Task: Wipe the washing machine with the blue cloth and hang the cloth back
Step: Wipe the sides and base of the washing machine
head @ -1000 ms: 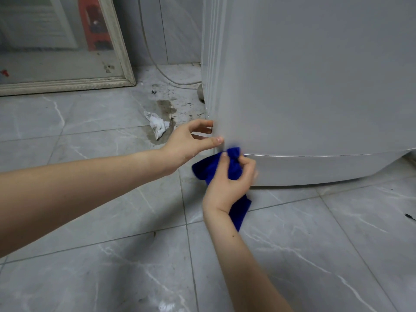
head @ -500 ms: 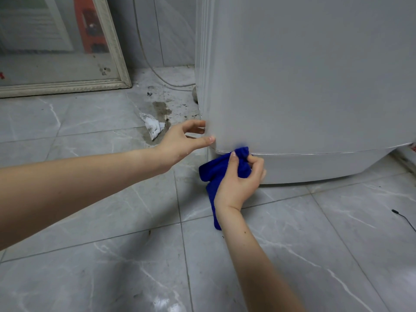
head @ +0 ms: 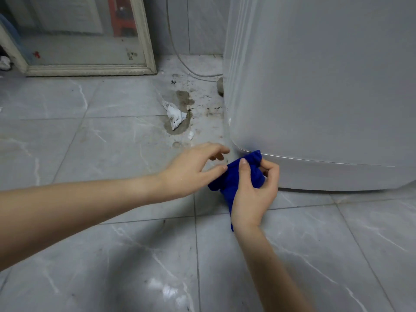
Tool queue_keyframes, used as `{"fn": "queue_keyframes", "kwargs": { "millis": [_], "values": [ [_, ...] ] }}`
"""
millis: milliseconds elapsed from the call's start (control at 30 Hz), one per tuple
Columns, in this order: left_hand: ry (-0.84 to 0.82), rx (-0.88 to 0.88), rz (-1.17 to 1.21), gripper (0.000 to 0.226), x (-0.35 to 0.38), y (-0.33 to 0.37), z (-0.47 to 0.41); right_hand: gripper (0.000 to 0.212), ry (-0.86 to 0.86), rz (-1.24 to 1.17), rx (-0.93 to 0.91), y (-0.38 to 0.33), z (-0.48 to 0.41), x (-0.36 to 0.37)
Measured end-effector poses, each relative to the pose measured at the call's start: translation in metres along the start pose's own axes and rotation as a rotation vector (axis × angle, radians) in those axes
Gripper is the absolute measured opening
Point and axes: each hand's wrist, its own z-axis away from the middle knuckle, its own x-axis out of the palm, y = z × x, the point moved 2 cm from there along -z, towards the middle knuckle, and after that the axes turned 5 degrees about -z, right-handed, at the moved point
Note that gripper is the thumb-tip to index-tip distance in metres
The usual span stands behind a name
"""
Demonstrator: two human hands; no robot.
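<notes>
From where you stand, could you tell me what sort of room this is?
Probably a laundry or bathroom corner: a washing machine stands on a grey tiled floor, with a framed mirror leaning against the wall.

The washing machine (head: 326, 86) has a smooth, satiny grey casing. The blue cloth (head: 243, 179) looks soft and matt (a fuzzy pile). Glossy marbled floor tiles (head: 315, 255) reflect light; crumpled white paper (head: 174, 114) lies on them.

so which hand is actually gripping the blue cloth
The right hand, bunching the blue cloth at the grey washing machine; the left hand only touches its edge.
</notes>
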Motion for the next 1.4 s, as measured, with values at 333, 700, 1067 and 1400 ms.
{"fn": "queue_keyframes", "kwargs": {
  "millis": [333, 700, 1067, 1400],
  "values": [
    [-0.484, 0.111, -0.601, 0.049, -0.055, -0.003, 0.069, 0.031, -0.199, 0.340, 0.083, -0.073, 0.032, -0.021],
    [-0.097, -0.253, -0.263, 0.045, -0.310, 0.219, 0.146, 0.047, -0.453, 0.450, 0.245, -0.428, 0.055, 0.009],
    [0.263, -0.407, -0.254, 0.049, -0.648, 0.453, 0.241, 0.032, -0.607, 0.424, 0.015, -0.828, 0.062, 0.092],
    [0.164, -0.447, -0.301, 0.046, -0.713, 0.439, 0.333, 0.028, -0.375, 0.453, -0.061, -0.886, 0.097, 0.124]
  ]
}}
